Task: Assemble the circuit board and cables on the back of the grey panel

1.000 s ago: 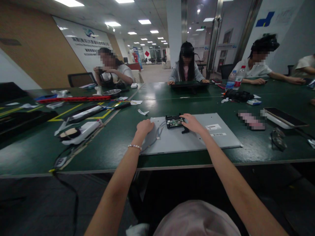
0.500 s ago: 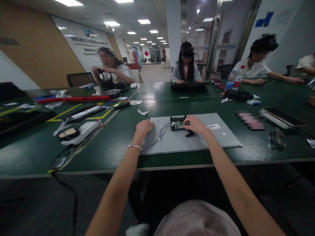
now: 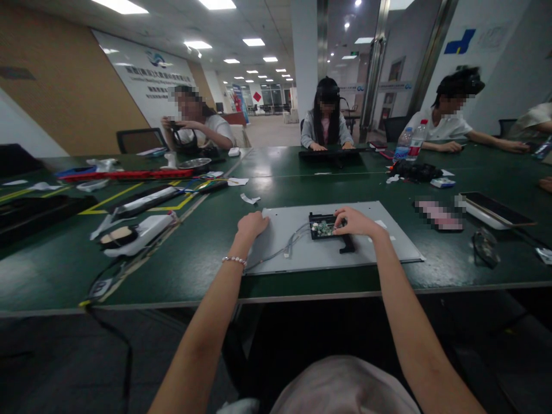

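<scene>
A flat grey-white panel [image 3: 297, 259] lies on the green table in front of me. My left hand [image 3: 253, 224] is closed at its far left corner, fingers curled around the edge. A black plastic bracket [image 3: 347, 244] with a green circuit board [image 3: 324, 227] in it is over the panel's middle. My right hand [image 3: 357, 222] pinches the right side of this bracket and board; the fingertips are partly hidden. A grey cable [image 3: 297, 236] runs from the board's left side across the panel towards its near left corner.
On the left lie a white device [image 3: 140, 233], a dark strip-like part with wires [image 3: 142, 201] and a red bar [image 3: 138, 174]. To the right are a phone [image 3: 495, 208], glasses [image 3: 486, 246] and bottles [image 3: 416, 141]. Several people sit across the table.
My right hand has shifted the bracket and board to the right and a little towards me, and the cable trails after it. My left hand stays at the panel's edge.
</scene>
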Demonstrator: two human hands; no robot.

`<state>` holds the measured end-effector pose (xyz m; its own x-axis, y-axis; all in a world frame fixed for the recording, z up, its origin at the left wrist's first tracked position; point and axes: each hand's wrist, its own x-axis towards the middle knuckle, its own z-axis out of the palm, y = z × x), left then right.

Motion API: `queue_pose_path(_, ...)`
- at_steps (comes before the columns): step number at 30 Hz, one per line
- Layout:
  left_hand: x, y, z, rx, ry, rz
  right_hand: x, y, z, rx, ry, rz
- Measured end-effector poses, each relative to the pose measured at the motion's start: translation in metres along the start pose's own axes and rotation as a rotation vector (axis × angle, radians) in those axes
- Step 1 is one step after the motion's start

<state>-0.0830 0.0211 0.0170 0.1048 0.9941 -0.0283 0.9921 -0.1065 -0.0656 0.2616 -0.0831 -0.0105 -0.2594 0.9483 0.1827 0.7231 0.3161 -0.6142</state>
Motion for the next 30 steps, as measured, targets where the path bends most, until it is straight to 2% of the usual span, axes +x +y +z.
queue_pose_path(6, 0.0, 0.001, -0.001, 0.005, -0.007, -0.006, -0.001, 0.008, 0.002, -0.005, 0.003, -0.016)
queue_pose_path(11, 0.0, 0.001, -0.001, -0.004, -0.008, -0.004, 0.002, 0.02, 0.011, -0.012, -0.048, 0.026)
queue_pose_path(14, 0.001, 0.0, 0.0, -0.003, -0.005, 0.003, 0.003, 0.026, 0.013, -0.003, -0.052, -0.021)
queue_pose_path(17, 0.002, -0.001, 0.001, -0.004, 0.004, 0.006, 0.003, 0.031, 0.012, -0.02, -0.03, -0.059)
queue_pose_path(30, 0.001, -0.001, -0.001, -0.018, -0.014, -0.005, 0.001, 0.039, 0.009, -0.039, -0.063, -0.053)
